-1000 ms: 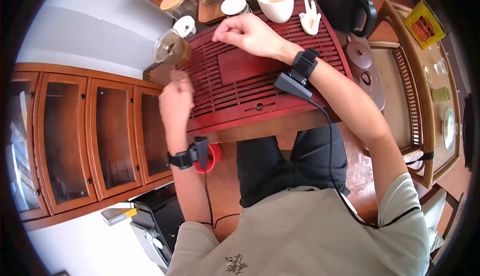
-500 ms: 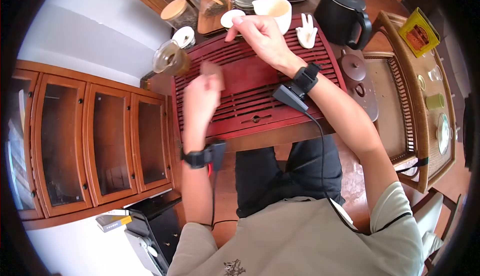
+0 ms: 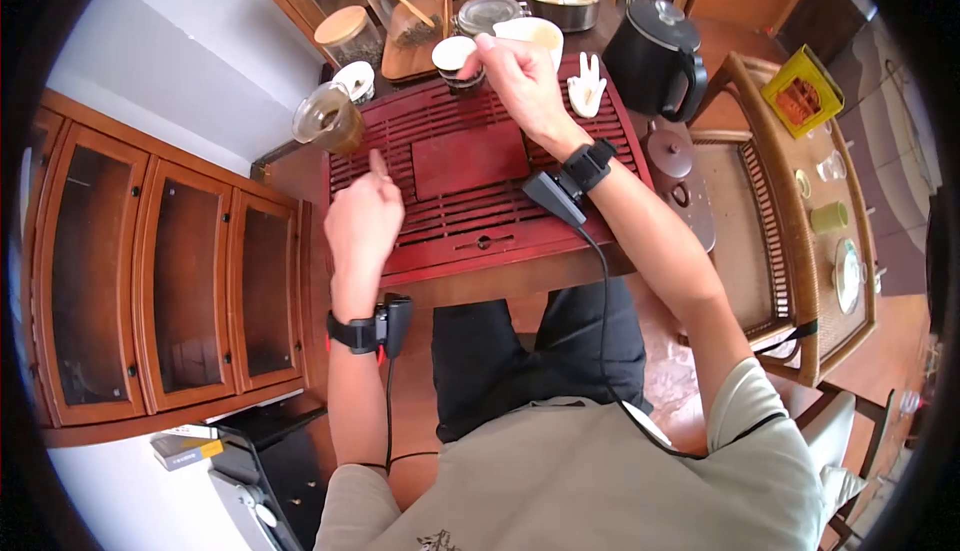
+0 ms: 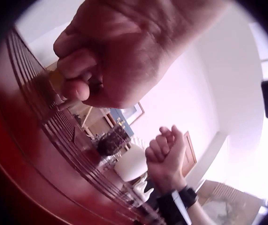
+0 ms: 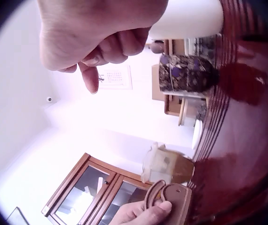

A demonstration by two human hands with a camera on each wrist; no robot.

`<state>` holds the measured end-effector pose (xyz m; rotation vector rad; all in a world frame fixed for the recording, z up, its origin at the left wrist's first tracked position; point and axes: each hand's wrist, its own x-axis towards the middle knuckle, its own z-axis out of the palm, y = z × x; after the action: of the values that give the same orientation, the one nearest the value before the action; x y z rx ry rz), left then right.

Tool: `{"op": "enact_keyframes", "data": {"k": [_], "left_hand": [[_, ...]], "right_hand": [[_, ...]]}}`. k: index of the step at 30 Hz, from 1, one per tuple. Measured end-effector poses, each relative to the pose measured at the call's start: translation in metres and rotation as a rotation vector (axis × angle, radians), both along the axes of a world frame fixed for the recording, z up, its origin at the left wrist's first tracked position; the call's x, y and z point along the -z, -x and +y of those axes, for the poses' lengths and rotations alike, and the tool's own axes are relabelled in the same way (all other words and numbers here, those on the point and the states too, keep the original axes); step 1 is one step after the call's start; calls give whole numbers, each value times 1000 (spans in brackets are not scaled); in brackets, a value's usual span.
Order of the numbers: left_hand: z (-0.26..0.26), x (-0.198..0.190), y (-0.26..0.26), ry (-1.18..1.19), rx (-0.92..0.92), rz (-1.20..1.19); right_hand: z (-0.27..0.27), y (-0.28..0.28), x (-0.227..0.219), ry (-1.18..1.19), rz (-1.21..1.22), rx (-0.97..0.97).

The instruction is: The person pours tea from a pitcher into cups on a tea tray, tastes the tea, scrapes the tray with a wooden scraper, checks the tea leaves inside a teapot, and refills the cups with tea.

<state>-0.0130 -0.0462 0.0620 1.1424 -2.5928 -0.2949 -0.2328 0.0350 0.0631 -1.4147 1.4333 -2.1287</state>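
Note:
My left hand (image 3: 366, 221) is low over the front left of the slatted red tea tray (image 3: 470, 166). Its curled fingers grip a flat brown piece (image 5: 178, 204) with a loop handle and a small hole, clearest in the right wrist view. Just beyond that hand, a glass pitcher (image 3: 328, 119) of brown liquid stands at the tray's left corner. My right hand (image 3: 522, 86) hovers over the back of the tray, fingers loosely curled round nothing. Close beside it are a dark patterned cup (image 5: 185, 74) with a white inside and a white pouring pitcher (image 3: 535, 36).
A white hand-shaped ornament (image 3: 587, 86) stands at the tray's back right. Beyond are a black kettle (image 3: 650, 56), a metal pot of white cups (image 3: 570, 16) and tea jars (image 3: 348, 36). To the right are a brown teapot (image 3: 668, 156) and a wicker shelf (image 3: 745, 221).
My left hand moved right over the tray with the brown piece, then back left. The right hand stays raised near the back of the tray. The head view has shifted.

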Motion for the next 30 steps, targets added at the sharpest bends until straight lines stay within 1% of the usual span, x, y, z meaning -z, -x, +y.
{"op": "enact_keyframes", "data": {"k": [1,2,3,5,7,9,11,12,13,15,16,17,19,21,22,23,25,26,29,30], "left_hand": [[12,-9,9,56,8,-43],[9,1,16,48,53,-6],[9,1,19,30,45,7],[15,1,22,67,47,-34],[17,6,19,56,47,34],[13,8,15,27,24,72],[7,8,14,11,33,96],[6,8,14,3,36,106],[7,10,12,-10,34,114],[9,16,11,-26,20,146],[8,20,9,-17,30,205],[7,24,7,-4,40,261],[4,26,1,-6,28,292],[0,33,-4,-34,87,350],[-3,40,-7,-8,105,406],[-3,46,-10,-19,98,403],[0,44,-13,-52,118,544],[1,42,-14,-91,128,626],[-1,42,-14,-147,91,649],[0,39,-14,-159,74,609]], "right_hand": [[5,6,-8,61,80,7],[12,12,-13,17,83,49],[23,15,-23,-33,85,91],[45,28,-45,-187,171,209],[66,56,-68,-298,428,439],[85,92,-84,-302,635,613],[102,120,-95,-360,616,719],[111,120,-102,-425,558,744],[117,123,-102,-481,597,759],[124,124,-78,-496,618,640],[126,106,-73,-563,709,613],[126,95,-62,-631,707,550],[123,88,-41,-761,680,479],[120,84,-27,-853,706,472],[117,84,-22,-863,717,454],[115,84,-17,-874,720,444],[110,83,-15,-907,662,454],[108,86,-11,-886,653,445],[106,97,0,-901,660,414],[105,93,-2,-898,664,431]]}}
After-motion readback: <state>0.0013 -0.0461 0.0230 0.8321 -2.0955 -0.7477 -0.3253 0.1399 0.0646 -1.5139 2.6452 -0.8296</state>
